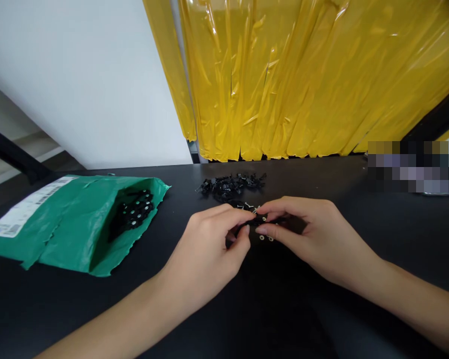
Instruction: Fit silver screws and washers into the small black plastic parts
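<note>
My left hand [214, 239] and my right hand [309, 229] meet over the dark table, thumbs and fingertips pinched together. Between them is a small black part [257, 221], largely covered by my fingers, so its exact kind does not show. Small pale rings [266, 238], like washers, lie just under my right fingertips. Some short light-coloured screws or pins [247, 206] are visible behind my left fingertips. Farther back, a loose pile of small black pieces [230, 185] rests on the tabletop.
A torn green mailing bag [71, 219] with a white label lies at the left, its mouth towards me, holding black pieces with pale round centres [136, 212]. Yellow plastic strips [284, 85] and a white panel [97, 75] stand behind the black table [194, 319]. A blurred-out patch [415, 167] covers something at right.
</note>
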A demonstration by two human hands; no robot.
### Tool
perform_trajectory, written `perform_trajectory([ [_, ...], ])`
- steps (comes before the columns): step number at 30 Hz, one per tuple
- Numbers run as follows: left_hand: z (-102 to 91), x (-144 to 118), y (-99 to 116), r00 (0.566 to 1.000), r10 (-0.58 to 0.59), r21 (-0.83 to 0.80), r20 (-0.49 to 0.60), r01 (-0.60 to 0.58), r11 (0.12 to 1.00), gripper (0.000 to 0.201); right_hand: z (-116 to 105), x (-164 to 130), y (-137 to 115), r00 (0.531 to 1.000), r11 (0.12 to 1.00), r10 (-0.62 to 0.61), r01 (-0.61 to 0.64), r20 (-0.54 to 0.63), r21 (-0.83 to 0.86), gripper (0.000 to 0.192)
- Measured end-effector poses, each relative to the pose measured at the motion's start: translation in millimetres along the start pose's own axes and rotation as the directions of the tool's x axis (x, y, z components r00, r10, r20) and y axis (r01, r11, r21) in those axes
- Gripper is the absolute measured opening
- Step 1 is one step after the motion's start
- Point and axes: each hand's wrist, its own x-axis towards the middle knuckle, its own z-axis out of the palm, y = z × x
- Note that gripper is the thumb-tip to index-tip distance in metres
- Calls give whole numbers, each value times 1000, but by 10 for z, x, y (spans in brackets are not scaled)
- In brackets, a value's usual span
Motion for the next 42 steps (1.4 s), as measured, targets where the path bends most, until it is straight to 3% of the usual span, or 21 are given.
perform_trajectory([
  [9,0,-1,1,1000,-18,61,-8,18,998,25,-10,1,-24,1000,999,-23,24,19,-36,18],
  [16,9,5,0,999,-52,-59,-7,52,997,22,-33,11,4,1000,995,-22,24,21,-98,14],
  [22,-1,26,-1,991,-133,-161,27,136,978,20,-53,23,1,993,991,-29,43,111,-130,18],
  [30,-3,36,-5,982,-186,-194,8,184,964,18,-49,20,-17,993,993,-25,38,114,-112,19],
  [37,-8,16,11,990,-142,-141,4,141,980,18,-54,-11,-52,988,985,-35,59,148,-163,24],
  [42,12,6,6,993,-122,-142,2,121,982,18,-37,-10,-38,986,982,-43,72,160,-175,15],
])
